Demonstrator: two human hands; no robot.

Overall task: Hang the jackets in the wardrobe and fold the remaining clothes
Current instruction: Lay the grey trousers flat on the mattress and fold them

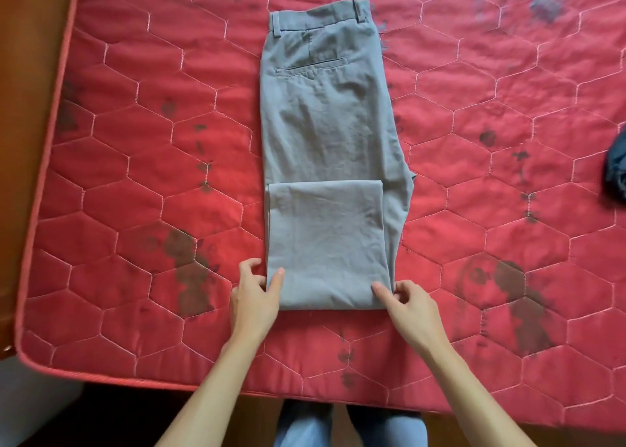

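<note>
The trousers (325, 125) are lying mid-mattress (135, 142), the legs doubled up once. The near fold (325, 243) is being pinched at its two corners by the left hand (254, 297) and right hand (411, 306) (thumbs on top). Both corners should be lifted together toward the waistband (318, 15), side edges matched.

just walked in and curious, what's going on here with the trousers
A person is folding grey trousers on a red mattress. The legs are already folded up once toward the waist. The left grip and right grip pinch the near corners of that fold. A dark garment lies at the right edge.
</note>
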